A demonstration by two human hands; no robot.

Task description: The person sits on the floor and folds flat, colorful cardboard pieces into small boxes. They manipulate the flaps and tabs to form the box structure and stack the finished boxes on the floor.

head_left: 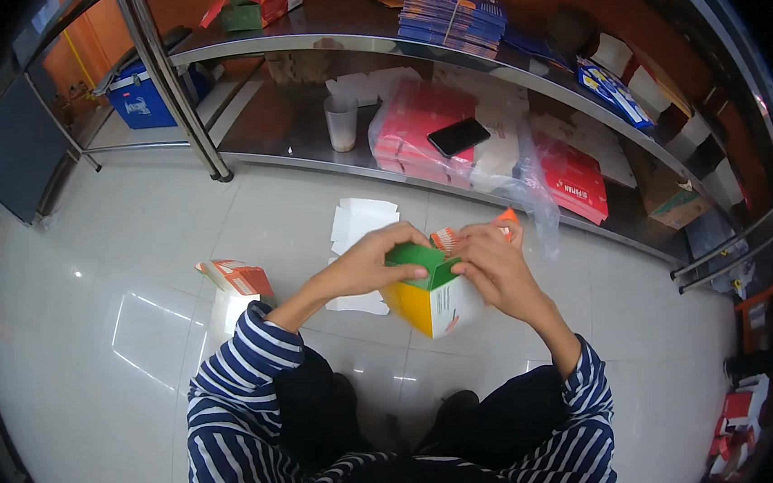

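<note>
A small cardboard food box (415, 307) with green flaps, a yellow side and a white side is held up in front of me between both hands. My left hand (395, 255) grips its upper left edge, thumb on a green flap. On the other side, my right hand (496, 266) pinches the upper right edge, its fingertips at the flaps. Orange-and-white card shows behind the right fingers; whether it belongs to the same box, I cannot tell. Beyond my left hand a flat white carton blank (359, 220) lies on the floor, partly hidden by hand and box.
Left of my left forearm, an orange-and-white carton (239, 278) rests on the tiles. Ahead, a metal shelf (308, 164) carries a plastic cup (341, 123), a phone (458, 137) and red cartons (422, 116) under plastic. Its upper level bears blue bundled cartons (451, 20). A blue cooler (144, 99) stands far left.
</note>
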